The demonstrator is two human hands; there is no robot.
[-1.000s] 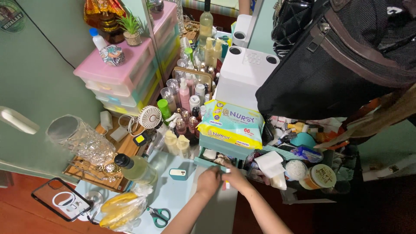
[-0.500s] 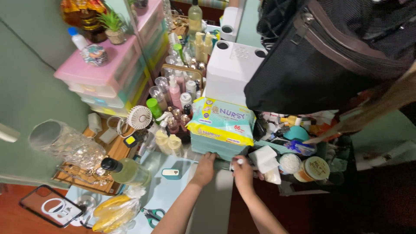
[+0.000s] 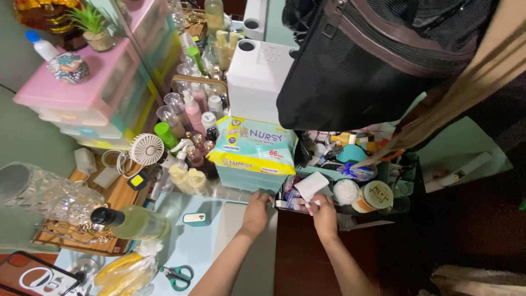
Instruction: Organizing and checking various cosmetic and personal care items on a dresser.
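My left hand (image 3: 256,208) rests with curled fingers on the front edge of a teal drawer unit (image 3: 239,179). A yellow and teal pack of wipes (image 3: 252,145) lies on top of that unit. To the right, my right hand (image 3: 324,212) reaches into a cluttered bin (image 3: 280,203) of small toiletries. Its fingertips pinch a small white item just below a folded white sheet (image 3: 311,184). What the item is cannot be made out.
A large black bag (image 3: 350,66) hangs over the right. A white appliance (image 3: 257,77), several bottles, a small fan (image 3: 147,149) and pink drawers (image 3: 82,87) crowd the back. A green bottle (image 3: 131,222), scissors (image 3: 178,275), bagged bananas (image 3: 123,271) and a tan-lidded jar (image 3: 373,193) lie nearby.
The open teal drawer has been pushed shut. My right hand moved right, carrying the small white item to the bin. The view has shifted right and down.
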